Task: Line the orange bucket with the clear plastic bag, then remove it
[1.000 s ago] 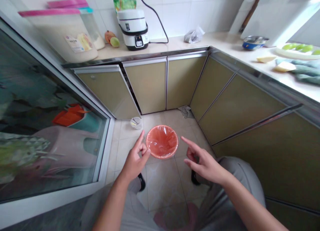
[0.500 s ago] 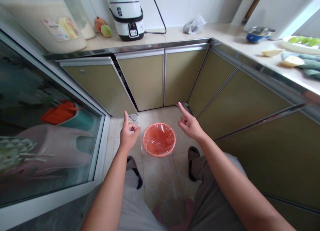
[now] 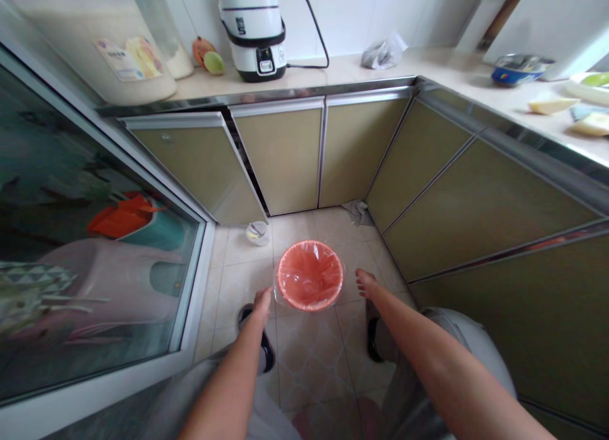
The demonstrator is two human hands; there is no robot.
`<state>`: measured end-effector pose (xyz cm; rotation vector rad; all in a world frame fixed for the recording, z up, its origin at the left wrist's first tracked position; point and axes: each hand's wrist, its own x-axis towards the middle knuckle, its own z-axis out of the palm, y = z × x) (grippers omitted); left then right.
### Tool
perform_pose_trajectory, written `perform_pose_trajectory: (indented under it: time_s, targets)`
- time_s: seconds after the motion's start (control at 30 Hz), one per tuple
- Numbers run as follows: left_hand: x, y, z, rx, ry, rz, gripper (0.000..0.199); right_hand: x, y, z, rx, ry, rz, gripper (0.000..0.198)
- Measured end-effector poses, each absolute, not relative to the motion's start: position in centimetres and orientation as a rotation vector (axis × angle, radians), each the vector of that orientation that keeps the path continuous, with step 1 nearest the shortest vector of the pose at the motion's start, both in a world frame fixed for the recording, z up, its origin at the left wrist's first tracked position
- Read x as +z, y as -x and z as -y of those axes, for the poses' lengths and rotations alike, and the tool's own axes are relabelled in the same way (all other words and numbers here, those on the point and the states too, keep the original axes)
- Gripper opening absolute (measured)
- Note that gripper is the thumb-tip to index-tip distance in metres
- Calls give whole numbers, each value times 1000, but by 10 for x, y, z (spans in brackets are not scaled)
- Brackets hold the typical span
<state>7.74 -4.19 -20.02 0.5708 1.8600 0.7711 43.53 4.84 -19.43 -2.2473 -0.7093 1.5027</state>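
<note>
We cannot tell whether the left hand [image 3: 263,300] touches the bin liner [image 3: 311,278]; the right edge crops the plate [image 3: 587,94].

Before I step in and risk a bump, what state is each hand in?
Left hand: beside the red bin; can't tell whether open or closed.
Right hand: open, nothing visible in it.

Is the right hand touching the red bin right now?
Apart. The head view shows it: a strip of pale floor is visible between the fingertips of the right hand and the red bin with its clear liner.
</note>
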Motion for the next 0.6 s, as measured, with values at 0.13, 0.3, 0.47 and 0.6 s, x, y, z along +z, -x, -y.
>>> perform_pose_trajectory:
  time_s: [0.13, 0.3, 0.47, 0.6]
  targets:
    - [-218, -87, 47, 714, -141, -1820, 41, -225, -426, -39, 1719, 2128, 541, 41]
    - [-224, -87, 36, 777, -119, -1755, 31, -238, -407, -54, 1909, 1812, 299, 37]
    - [-220, -85, 37, 825, -122, -1765, 34, -234, -396, -62, 1675, 1772, 364, 21]
    - [-214, -86, 40, 851, -120, -1744, 29, -226, -397, -63, 1483, 1786, 427, 17]
